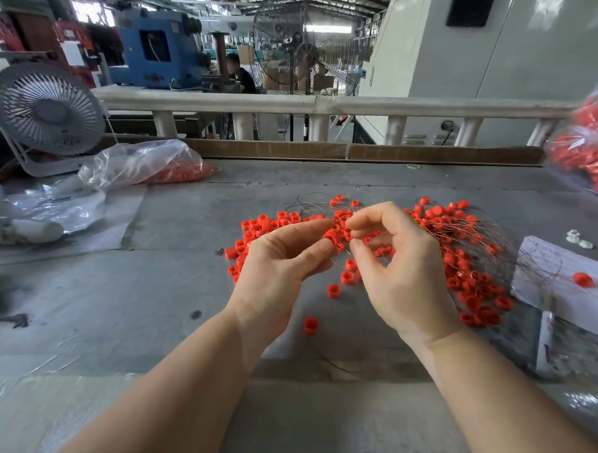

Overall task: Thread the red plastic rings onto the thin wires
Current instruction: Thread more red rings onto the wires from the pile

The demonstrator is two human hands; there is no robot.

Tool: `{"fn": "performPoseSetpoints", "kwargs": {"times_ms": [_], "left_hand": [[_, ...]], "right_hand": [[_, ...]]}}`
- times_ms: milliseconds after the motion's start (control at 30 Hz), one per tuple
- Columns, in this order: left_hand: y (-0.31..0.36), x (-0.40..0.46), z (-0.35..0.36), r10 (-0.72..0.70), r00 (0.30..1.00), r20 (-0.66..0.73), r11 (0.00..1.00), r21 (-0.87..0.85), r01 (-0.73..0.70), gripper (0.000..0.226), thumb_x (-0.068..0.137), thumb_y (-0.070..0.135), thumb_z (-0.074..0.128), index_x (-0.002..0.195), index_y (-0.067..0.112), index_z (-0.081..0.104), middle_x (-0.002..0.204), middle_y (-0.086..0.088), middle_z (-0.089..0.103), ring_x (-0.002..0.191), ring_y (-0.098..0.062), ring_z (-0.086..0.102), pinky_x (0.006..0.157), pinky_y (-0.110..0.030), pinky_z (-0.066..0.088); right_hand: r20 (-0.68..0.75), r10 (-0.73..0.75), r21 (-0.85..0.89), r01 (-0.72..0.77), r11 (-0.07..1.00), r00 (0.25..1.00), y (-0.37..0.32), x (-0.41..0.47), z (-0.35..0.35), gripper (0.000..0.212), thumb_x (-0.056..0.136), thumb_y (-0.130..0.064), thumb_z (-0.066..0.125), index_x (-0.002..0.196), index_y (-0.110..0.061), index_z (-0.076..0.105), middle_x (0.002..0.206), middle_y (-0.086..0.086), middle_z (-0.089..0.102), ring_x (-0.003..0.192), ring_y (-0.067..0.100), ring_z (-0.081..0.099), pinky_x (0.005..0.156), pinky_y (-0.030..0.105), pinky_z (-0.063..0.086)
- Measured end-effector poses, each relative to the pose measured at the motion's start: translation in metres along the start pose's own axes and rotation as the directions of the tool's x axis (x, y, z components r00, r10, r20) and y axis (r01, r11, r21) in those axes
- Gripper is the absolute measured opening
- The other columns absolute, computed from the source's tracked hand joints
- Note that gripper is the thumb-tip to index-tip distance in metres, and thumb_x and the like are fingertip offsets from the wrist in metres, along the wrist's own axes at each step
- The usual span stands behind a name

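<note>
Hands mid-table (edges far)

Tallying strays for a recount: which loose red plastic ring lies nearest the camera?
The lone red plastic ring on the grey table between the two wrists, closer than the heap of red rings.

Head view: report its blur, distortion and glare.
Head view: wide-angle bending curves the white railing; the bag of red rings at the right edge is smeared with blur; daylight blows out the far windows and glares on the plastic bag; the left hand, right hand and pinched red ring are evenly lit and fairly sharp.
</note>
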State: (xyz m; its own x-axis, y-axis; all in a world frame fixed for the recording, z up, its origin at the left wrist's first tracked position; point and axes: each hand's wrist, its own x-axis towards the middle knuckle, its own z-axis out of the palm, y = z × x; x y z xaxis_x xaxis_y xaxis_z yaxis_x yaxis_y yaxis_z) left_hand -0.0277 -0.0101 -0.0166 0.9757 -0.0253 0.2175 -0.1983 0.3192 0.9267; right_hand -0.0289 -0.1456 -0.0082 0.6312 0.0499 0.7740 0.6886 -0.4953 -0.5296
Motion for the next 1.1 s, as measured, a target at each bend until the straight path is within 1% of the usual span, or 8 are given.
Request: {"fn": "performPoseSetpoints", "kwargs": {"times_ms": [167,300,400,500,700,933,1000,1100], "left_hand": [[0.0008,-0.0011,0.0015,0.027,1.000,0.008,0.999,0.027,-0.027,0.015,0.076,0.008,0.064,0.090,0.012,0.068,0.078,0.002,0.071,0.073,-0.008,0.064,0.062,-0.019,0.053],[0.0016,-0.0026,0.0012,0.034,0.999,0.023,0.998,0.050,-0.035,0.015,0.082,0.006,0.060,0.091,0.015,0.067,0.078,0.005,0.070,0.074,-0.007,0.063,0.061,-0.018,0.052],[0.0018,-0.0038,0.0012,0.048,0.998,0.032,0.996,0.069,-0.050,0.014,0.078,0.014,0.062,0.090,0.019,0.068,0.078,0.007,0.070,0.072,-0.004,0.064,0.059,-0.017,0.051],[0.0012,-0.0042,0.0014,0.064,0.997,0.043,0.993,0.097,-0.068,0.013,0.076,0.020,0.062,0.088,0.022,0.068,0.079,0.010,0.071,0.070,-0.001,0.063,0.056,-0.015,0.048],[0.0012,-0.0048,0.0022,0.106,0.994,0.040,0.978,0.176,-0.112,0.015,0.082,0.011,0.062,0.088,0.024,0.068,0.075,0.012,0.068,0.067,0.000,0.058,0.054,-0.015,0.045],[0.0032,-0.0074,0.0041,0.176,0.984,0.032,0.942,0.283,-0.177,0.017,0.085,0.002,0.061,0.099,0.008,0.068,0.090,-0.009,0.066,0.072,-0.015,0.053,0.054,-0.017,0.045],[0.0042,-0.0078,0.0046,0.189,0.981,0.034,0.930,0.314,-0.190,0.016,0.085,0.001,0.062,0.096,0.011,0.068,0.093,-0.014,0.063,0.071,-0.015,0.052,0.054,-0.017,0.045],[0.0055,-0.0079,0.0045,0.208,0.977,0.039,0.909,0.360,-0.208,0.019,0.085,0.002,0.062,0.091,0.019,0.068,0.093,-0.017,0.057,0.064,-0.005,0.049,0.054,-0.015,0.044]], "right_hand": [[0.039,0.130,0.055,-0.132,0.990,0.991,0.0032,0.0009,-0.0002,0.020,0.082,0.000,0.060,0.083,-0.020,0.063,0.078,-0.011,0.064,0.073,0.007,0.060,0.067,0.018,0.048],[0.117,0.216,0.136,-0.231,0.963,0.969,0.0010,0.0003,0.0025,0.013,0.081,-0.020,0.057,0.082,-0.032,0.061,0.075,-0.014,0.064,0.068,0.006,0.060,0.067,0.030,0.053],[0.156,0.234,0.173,-0.260,0.950,0.960,0.0003,0.0004,0.0025,0.007,0.078,-0.028,0.062,0.080,-0.035,0.062,0.077,-0.013,0.067,0.073,0.005,0.063,0.071,0.027,0.053],[0.172,0.234,0.213,-0.268,0.940,0.957,0.0013,0.0001,0.0023,0.013,0.078,-0.021,0.073,0.082,-0.031,0.065,0.079,-0.009,0.069,0.075,0.009,0.066,0.072,0.027,0.053],[0.159,0.262,0.302,-0.299,0.905,0.952,0.0027,0.0016,0.0030,0.019,0.076,-0.014,0.074,0.071,-0.030,0.066,0.065,-0.015,0.067,0.058,0.001,0.059,0.058,0.020,0.049],[0.155,0.274,0.348,-0.312,0.884,0.949,0.0017,0.0014,0.0003,0.014,0.076,-0.008,0.074,0.069,-0.018,0.067,0.059,0.004,0.063,0.053,0.030,0.056,0.055,0.044,0.050],[0.156,0.283,0.359,-0.321,0.876,0.946,0.0016,0.0012,0.0004,0.013,0.076,-0.007,0.074,0.069,-0.014,0.066,0.058,0.007,0.062,0.054,0.040,0.056,0.053,0.044,0.049],[0.163,0.292,0.366,-0.333,0.869,0.942,0.0014,0.0008,0.0006,0.013,0.075,-0.006,0.074,0.069,-0.013,0.066,0.056,0.004,0.060,0.054,0.041,0.054,0.051,0.041,0.048]]}}
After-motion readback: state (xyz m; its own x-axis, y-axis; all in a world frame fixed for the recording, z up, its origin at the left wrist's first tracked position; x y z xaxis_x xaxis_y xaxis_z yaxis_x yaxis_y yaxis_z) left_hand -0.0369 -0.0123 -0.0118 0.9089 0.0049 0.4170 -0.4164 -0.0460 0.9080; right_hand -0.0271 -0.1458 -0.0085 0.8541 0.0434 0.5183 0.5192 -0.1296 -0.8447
